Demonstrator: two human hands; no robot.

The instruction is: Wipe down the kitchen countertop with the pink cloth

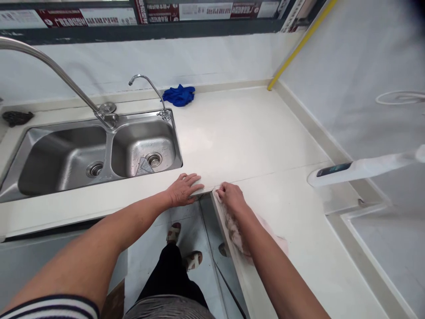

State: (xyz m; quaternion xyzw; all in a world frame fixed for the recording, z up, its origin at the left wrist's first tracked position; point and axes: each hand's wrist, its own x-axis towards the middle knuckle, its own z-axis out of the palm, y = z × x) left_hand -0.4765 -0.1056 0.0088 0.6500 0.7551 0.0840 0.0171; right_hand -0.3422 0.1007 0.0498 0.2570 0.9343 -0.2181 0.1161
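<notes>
My left hand point(184, 189) rests on the front edge of the white countertop point(212, 137), its fingers spread and the thumb below the edge. It holds nothing. At the inner corner, where the counter turns toward me, my right hand point(231, 198) is closed, fingertips pinched together at the edge. A pale pink, stained cloth point(236, 235) runs from under this hand along the edge, and my forearm hides part of it. The hand grips an end of the cloth.
A double steel sink point(109, 155) with a large faucet point(66, 79) and a small tap point(146, 79) lies left. A blue cloth point(179, 95) sits by the back wall. On the right are a white handheld device point(361, 168) and a yellow pipe point(300, 46).
</notes>
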